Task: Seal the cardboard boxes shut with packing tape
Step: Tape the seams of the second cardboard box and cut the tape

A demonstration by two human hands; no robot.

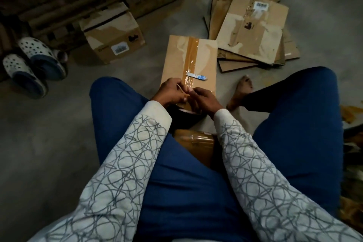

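1. Looked down on a long brown cardboard box (208, 53) lying on the grey concrete floor (49, 124), between knees in blue trousers.
2. Showed a band of glossy brown packing tape (191, 55) already laid along the box's centre seam, from the far edge towards the near end under the hands.
3. Found the left hand (170, 92) and the right hand (204, 98) close together at that near end, fingers of both curled and pinching a thin pale strip of tape (181, 91) between them; could not tell whether to tear it or press it down.
4. Caught a dark round object (184, 109) just beneath the hands, mostly hidden, probably the tape roll.
5. Noted a small white-and-blue cutter (196, 76) resting on the taped seam just beyond the hands, untouched.
6. Judged this box's top seam nearly finished: only the tape end left to cut and smooth.
7. Judged more work waiting: an upright brown carton (112, 33) far left, with a dark gap at its top flaps, and a pile of flattened cardboard sheets (253, 25) far right, not yet assembled.
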